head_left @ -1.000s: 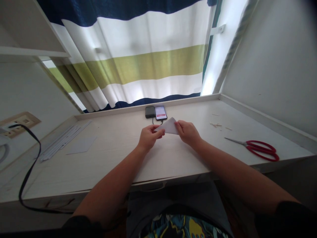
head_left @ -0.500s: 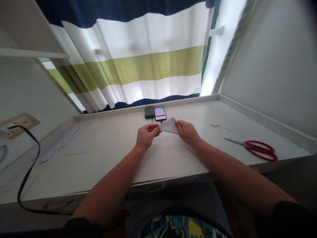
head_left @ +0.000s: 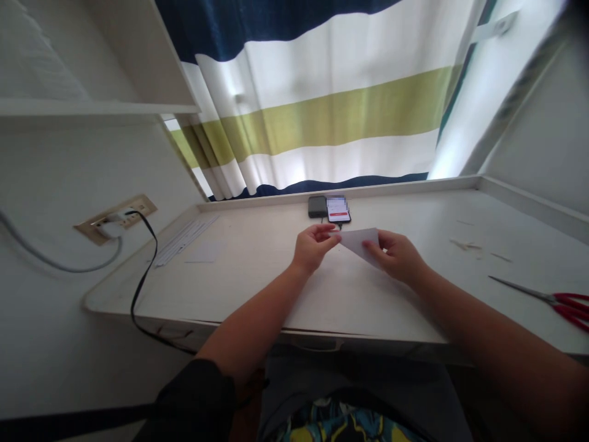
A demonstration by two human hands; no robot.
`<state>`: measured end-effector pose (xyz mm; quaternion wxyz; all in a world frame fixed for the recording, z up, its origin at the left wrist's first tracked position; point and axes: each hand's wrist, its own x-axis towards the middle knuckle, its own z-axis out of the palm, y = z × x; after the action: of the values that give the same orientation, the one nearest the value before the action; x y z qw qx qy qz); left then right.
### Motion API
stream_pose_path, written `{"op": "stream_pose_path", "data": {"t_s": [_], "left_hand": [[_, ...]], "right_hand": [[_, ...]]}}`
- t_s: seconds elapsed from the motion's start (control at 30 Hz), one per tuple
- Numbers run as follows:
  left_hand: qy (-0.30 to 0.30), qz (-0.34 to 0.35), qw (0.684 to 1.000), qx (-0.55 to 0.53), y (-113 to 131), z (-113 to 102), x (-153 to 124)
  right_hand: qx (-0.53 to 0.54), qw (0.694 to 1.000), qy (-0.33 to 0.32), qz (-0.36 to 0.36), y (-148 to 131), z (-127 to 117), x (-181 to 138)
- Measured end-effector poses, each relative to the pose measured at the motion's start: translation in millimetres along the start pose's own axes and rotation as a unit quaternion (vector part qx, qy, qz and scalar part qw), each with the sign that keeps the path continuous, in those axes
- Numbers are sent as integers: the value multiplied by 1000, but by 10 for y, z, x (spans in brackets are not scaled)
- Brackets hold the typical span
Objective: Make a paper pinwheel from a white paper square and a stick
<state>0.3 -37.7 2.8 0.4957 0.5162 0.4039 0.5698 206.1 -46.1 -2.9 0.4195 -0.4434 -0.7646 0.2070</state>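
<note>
A folded white paper [head_left: 360,240], triangular in outline, is held just above the pale desk [head_left: 257,276]. My left hand [head_left: 313,245] pinches its left corner with thumb and fingers closed. My right hand [head_left: 399,256] grips its right edge, fingers curled over the sheet. Both hands are near the middle of the desk, in front of a phone [head_left: 338,209] lying beside a dark power bank [head_left: 317,206].
Red-handled scissors [head_left: 559,299] lie at the desk's right. White paper strips [head_left: 184,236] and a flat sheet [head_left: 205,251] lie at the left. A black cable [head_left: 142,270] hangs from a wall socket [head_left: 115,218]. Small paper scraps [head_left: 467,245] lie right of my hands. A striped curtain hangs behind.
My head has turned left, so everything has slid right in view. The paper now points left with its wide end under my right hand; my left hand pinches only the tip.
</note>
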Motion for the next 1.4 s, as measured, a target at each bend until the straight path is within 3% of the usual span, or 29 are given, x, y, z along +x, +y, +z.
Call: {"op": "stream_pose_path", "data": {"t_s": [0.3, 0.67, 1.1, 1.2, 1.4], "left_hand": [[-77, -54, 995, 20, -5, 63, -76], [-8, -31, 999, 38, -44, 103, -19], [52, -34, 998, 21, -6, 81, 17], [15, -54, 998, 16, -18, 91, -3], [-160, -134, 976, 56, -46, 172, -118]], "right_hand": [[77, 995, 44, 40, 7, 81, 21], [202, 977, 30, 66, 45, 143, 64], [205, 974, 9, 94, -49, 139, 51], [194, 976, 7, 97, -50, 142, 46], [160, 983, 24, 83, -17, 131, 55]]}}
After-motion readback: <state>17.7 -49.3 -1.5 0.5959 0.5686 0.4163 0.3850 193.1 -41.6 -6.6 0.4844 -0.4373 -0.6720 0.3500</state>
